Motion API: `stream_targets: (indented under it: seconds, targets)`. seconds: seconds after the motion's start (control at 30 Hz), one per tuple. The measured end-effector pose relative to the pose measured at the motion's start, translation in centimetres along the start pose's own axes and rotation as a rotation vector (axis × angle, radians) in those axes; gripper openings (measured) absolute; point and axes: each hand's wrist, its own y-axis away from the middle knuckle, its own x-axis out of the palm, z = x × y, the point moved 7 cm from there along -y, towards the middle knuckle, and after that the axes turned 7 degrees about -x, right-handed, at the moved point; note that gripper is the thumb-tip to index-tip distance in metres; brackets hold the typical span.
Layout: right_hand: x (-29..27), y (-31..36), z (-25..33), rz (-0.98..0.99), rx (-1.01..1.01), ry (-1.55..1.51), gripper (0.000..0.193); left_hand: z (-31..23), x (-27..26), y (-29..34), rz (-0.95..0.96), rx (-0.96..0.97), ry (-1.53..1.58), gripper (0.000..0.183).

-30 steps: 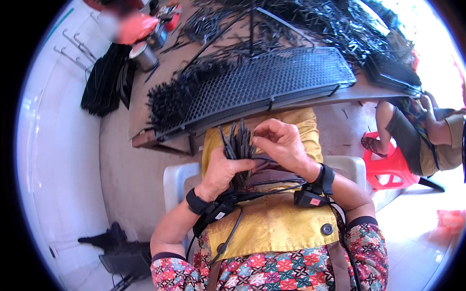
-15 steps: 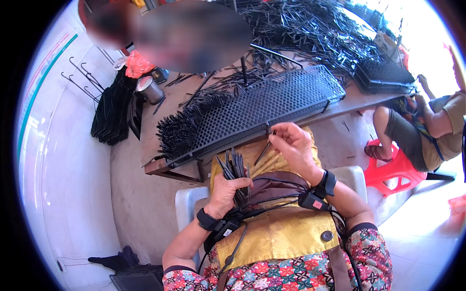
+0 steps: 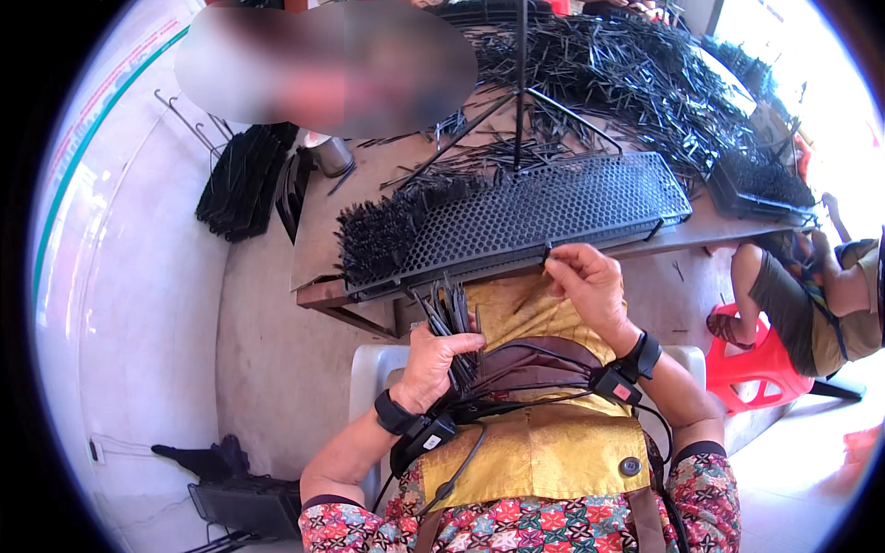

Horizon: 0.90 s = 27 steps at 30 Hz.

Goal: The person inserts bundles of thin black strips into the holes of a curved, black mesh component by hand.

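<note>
Clasped in my left hand (image 3: pixel 426 370) is a bundle of thin black sticks (image 3: pixel 448 313), their tips fanning upward past the thumb. My right hand (image 3: pixel 592 288) pinches one slim dark stick (image 3: pixel 531 297) between thumb and fingertips; it slants down over my yellow apron and is somewhat blurred. Just beyond both hands lies a long black perforated rack (image 3: pixel 562 203) at the table's near edge. Sticks like these stand packed upright (image 3: pixel 373 244) in the rack's left end, while the holes toward its right show bare.
A big heap of loose black sticks (image 3: pixel 608 78) covers the far table (image 3: pixel 323 217). Another filled tray (image 3: pixel 761 189) stands at right, near a person seated on a red stool (image 3: pixel 756 364). A metal can (image 3: pixel 329 155) and hanging black racks (image 3: pixel 241 184) are at left.
The whole view has shifted, so table and rack sit further right. Both hands keep their holds; my right hand stays near the rack's front edge with its stick.
</note>
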Motion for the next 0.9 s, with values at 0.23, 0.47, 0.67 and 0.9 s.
stream_targets:
  seconds: [0.23, 0.47, 0.67, 0.9]
  targets:
    - [2.5, -5.0, 4.4, -0.014, -0.281, 0.243, 0.012, 0.1, -0.6, 0.3, 0.023, 0.033, 0.016, 0.023]
    - [6.9, -10.4, 3.3, 0.047, -0.402, 0.228, 0.015, 0.2, -1.3, 0.2, 0.054, 0.011, 0.128, 0.026]
    - [10.7, -13.3, 2.2, 0.121, -0.501, 0.175, 0.014, -1.3, -1.8, 0.5, 0.023, 0.045, 0.141, 0.026]
    - [13.4, -13.3, 1.6, 0.189, -0.742, 0.429, 0.013, -1.4, -1.7, 0.5, 0.042, 0.004, 0.223, 0.019]
